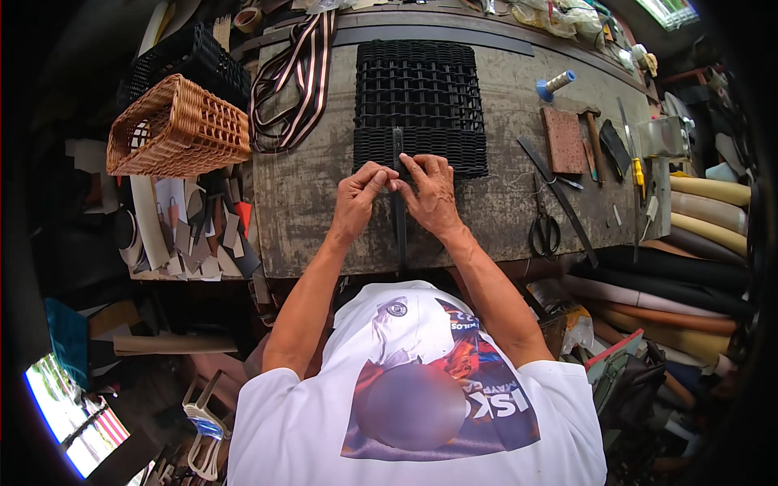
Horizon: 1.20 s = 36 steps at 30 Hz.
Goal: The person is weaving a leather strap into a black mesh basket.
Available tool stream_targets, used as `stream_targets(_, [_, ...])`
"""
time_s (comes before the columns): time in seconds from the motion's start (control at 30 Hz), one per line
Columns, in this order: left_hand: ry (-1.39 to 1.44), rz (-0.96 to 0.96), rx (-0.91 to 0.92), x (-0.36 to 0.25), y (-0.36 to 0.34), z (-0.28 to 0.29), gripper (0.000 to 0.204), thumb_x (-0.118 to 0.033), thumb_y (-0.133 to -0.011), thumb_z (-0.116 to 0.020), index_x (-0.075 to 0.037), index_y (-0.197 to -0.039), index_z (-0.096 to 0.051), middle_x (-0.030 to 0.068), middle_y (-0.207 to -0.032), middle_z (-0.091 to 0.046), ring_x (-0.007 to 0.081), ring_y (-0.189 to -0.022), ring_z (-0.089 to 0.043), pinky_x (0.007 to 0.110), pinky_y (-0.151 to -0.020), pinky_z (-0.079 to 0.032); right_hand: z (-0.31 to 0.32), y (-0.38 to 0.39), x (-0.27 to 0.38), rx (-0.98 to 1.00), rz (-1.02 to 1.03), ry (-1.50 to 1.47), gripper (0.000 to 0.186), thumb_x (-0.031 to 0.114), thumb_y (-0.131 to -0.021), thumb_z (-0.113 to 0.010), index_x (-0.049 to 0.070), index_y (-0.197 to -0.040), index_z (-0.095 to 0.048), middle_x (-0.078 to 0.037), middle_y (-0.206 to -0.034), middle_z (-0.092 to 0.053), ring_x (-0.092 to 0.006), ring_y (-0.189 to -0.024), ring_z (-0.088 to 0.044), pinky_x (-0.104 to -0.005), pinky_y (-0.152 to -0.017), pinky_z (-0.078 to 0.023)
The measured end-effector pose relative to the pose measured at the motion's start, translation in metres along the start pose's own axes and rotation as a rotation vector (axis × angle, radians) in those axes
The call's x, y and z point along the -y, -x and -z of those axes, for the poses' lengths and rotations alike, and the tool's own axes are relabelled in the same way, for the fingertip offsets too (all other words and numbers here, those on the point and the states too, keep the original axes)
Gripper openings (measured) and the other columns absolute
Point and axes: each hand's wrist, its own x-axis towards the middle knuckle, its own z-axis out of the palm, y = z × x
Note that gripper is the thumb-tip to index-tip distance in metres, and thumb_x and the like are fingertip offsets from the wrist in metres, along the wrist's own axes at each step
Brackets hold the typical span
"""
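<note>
A black woven basket (420, 89) lies on the worktable in front of me, its open lattice at the far part and denser weave at the near part. A narrow black strap (399, 227) runs from the near part of the basket down to the table's front edge. My left hand (361, 198) is closed, thumb and fingertips pinched together at the strap's left side; whatever they hold is too small to make out. My right hand (431, 194) grips the strap from the right, index finger along it and thumb near the left fingertips.
A tan wicker basket (182, 130) and a bundle of striped webbing (304, 81) lie at the left. To the right are scissors (544, 231), a dark metal ruler (559, 194), a reddish block (562, 142), a hammer (596, 146) and a thread spool (557, 84). Rolled material (709, 215) is stacked beyond.
</note>
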Motion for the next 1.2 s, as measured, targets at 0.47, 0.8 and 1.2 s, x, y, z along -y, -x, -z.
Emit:
stream_targets(0.47, [-0.24, 0.063, 0.023, 0.02, 0.003, 0.002, 0.023, -0.017, -0.106, -0.057, 0.0, -0.1, -0.071, -0.001, -0.088, -0.059, 0.0095, -0.077, -0.055, 0.025, -0.072, -0.048, 0.012, -0.037, -0.019, -0.021, -0.028, -0.153, 0.031, 0.008, -0.095, -0.068, 0.005, -0.126, -0.068, -0.011, -0.114, -0.061, -0.0285, -0.11, -0.056, -0.0415, -0.094, -0.048])
stream_targets(0.8, [-0.12, 0.114, -0.067, 0.034, 0.007, 0.003, 0.025, -0.019, -0.107, -0.054, -0.003, -0.101, -0.072, 0.0015, -0.083, -0.065, 0.0099, -0.08, -0.06, 0.026, -0.074, -0.05, -0.006, -0.06, -0.027, 0.056, 0.08, 0.11, 0.037, 0.018, -0.095, -0.07, 0.011, -0.131, -0.066, -0.008, -0.12, -0.058, -0.0282, -0.112, -0.053, -0.0427, -0.097, -0.046])
stream_targets(1.2, [-0.185, 0.129, -0.034, 0.045, 0.009, 0.001, 0.025, -0.019, -0.106, -0.055, -0.002, -0.093, -0.068, -0.0009, -0.075, -0.056, 0.0103, -0.069, -0.049, 0.028, -0.064, -0.042, -0.015, -0.061, -0.014, -0.051, -0.099, -0.003, 0.031, 0.025, -0.085, -0.081, 0.013, -0.113, -0.073, -0.006, -0.114, -0.058, -0.0257, -0.106, -0.053, -0.0419, -0.094, -0.043])
